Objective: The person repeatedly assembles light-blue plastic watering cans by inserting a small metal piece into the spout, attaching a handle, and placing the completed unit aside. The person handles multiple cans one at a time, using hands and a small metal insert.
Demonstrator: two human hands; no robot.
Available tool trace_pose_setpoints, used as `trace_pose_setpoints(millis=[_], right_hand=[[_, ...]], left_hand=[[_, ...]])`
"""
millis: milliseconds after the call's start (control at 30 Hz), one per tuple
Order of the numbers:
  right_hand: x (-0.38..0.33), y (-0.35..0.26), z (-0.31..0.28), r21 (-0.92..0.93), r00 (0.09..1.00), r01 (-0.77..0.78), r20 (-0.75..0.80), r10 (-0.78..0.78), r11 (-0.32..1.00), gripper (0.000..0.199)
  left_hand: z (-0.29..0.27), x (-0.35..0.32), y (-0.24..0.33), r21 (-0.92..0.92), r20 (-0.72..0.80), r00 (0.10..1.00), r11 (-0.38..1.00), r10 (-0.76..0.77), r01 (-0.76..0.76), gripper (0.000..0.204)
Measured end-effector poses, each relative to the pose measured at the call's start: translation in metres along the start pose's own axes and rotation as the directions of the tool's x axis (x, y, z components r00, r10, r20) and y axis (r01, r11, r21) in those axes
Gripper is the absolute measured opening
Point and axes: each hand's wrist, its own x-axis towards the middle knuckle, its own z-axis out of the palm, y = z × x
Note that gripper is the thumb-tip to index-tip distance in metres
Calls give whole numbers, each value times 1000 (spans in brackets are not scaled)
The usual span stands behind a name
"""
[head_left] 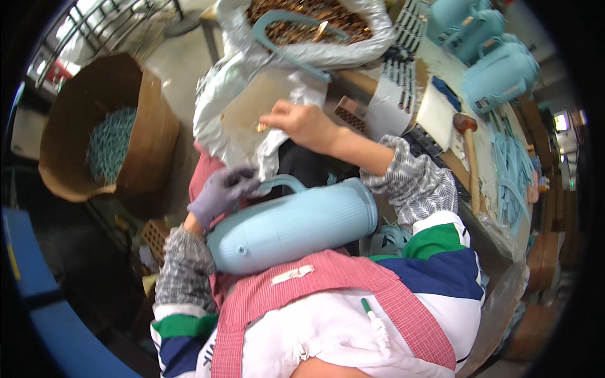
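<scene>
A light blue plastic jug with a ribbed band and a curved handle lies on its side across my lap. My left hand, in a purple-grey glove, is closed at its left end, fingers curled by the handle's root. Above the jug, my bare right hand pinches a small shiny copper-coloured piece, too small to make out fully. Beneath that hand lies a white plastic bag with an open mouth. Farther off, another bag is filled with small copper-coloured pieces, and a light blue handle-like strip rests across it.
At the left stands a brown cardboard drum with thin blue strands inside. On the right-hand bench are several blue jugs, a mallet, rows of dark rods and blue strips. A perforated block sits near my right wrist.
</scene>
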Motion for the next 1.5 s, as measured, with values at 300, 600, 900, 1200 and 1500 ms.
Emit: trace_pose_setpoints(millis=[300, 600, 900, 1200, 1500], right_hand=[[-24, -70, 33, 151, 997, 54, -65, -45, 987, 20], [-43, -82, 34, -36, 996, 90, -19, -91, 995, 13], [-49, -80, 45, -63, 988, 156, 22, -155, 986, 13], [-33, -38, 32, 37, 958, 270, 89, -273, 962, 10], [63, 185, -55, -749, 982, -73, 62, 180, 658, 11]], left_hand=[[14, -13, -4, 259, -342, 859, 917, 381, -303, 27], [-3, -30, 0, -124, 163, 967, 969, -195, 216, 46], [-3, -21, -10, -59, 123, 977, 982, -172, 180, 33], [8, -8, -3, -37, 32, 948, 947, -318, 319, 30], [1, -48, 77, 544, 109, 935, 767, 338, -341, 33]])
